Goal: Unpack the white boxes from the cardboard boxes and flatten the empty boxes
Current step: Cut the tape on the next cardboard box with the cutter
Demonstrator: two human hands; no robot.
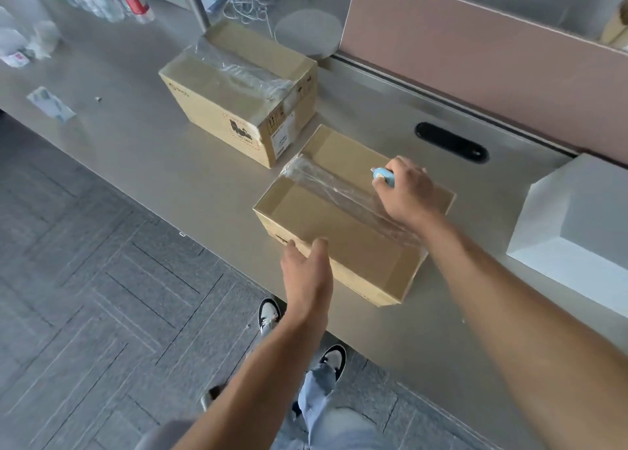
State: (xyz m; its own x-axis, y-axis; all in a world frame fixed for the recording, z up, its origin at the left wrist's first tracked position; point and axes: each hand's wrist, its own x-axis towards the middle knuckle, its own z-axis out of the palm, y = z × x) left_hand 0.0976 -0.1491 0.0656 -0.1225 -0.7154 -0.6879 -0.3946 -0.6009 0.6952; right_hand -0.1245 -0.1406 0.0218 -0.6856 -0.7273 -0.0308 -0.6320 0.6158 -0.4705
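Observation:
Two brown cardboard boxes stand on the grey table, both sealed along the top with clear tape. The near cardboard box (326,225) is right in front of me. My right hand (404,191) rests on its taped seam near the far end, shut on a small light-blue cutter (382,176). My left hand (307,272) presses flat against the near front edge of this box, fingers together, holding nothing. The far cardboard box (238,89) sits behind and to the left, untouched. A white box (574,232) lies on the table at the right.
The table's (142,150) front edge runs diagonally from upper left to lower right, with my feet and grey floor below. A pink partition (475,58) and a black cable slot (452,142) bound the back. Bottles, cables, a round grey pad and a small packet lie far left.

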